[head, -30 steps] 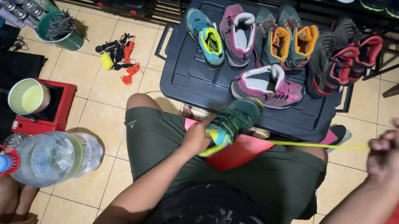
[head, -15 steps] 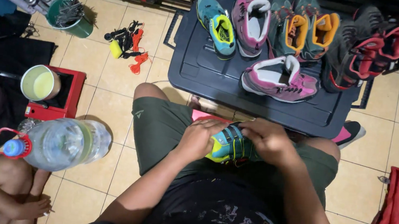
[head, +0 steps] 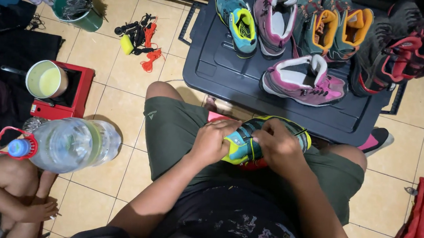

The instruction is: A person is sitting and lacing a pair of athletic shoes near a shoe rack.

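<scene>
A large clear water bottle (head: 66,145) with a blue cap lies on the tiled floor (head: 117,106) at about 9 o'clock from the lap, and beyond it a red box (head: 75,90) carries a pot of pale liquid (head: 46,79). At the middle of the view the left hand (head: 212,140) has its fingers (head: 227,127) curled shut on the yellow-green end of a teal shoe (head: 250,142) that rests across the thighs, on the green shorts (head: 175,131). The shoe's long axis runs roughly from 8 o'clock to 2 o'clock, rising slightly toward the right. The right hand (head: 279,146) lies over the shoe's upper from the 3 o'clock side, its fingers bent down onto it in a grip, so both hands touch the shoe and neither is farther off. Both forearms come in from 6 o'clock and meet over the lap. At 12 o'clock, a dark plastic lid (head: 215,76) serves as a surface for other shoes, a pink one (head: 305,82) nearest
</scene>
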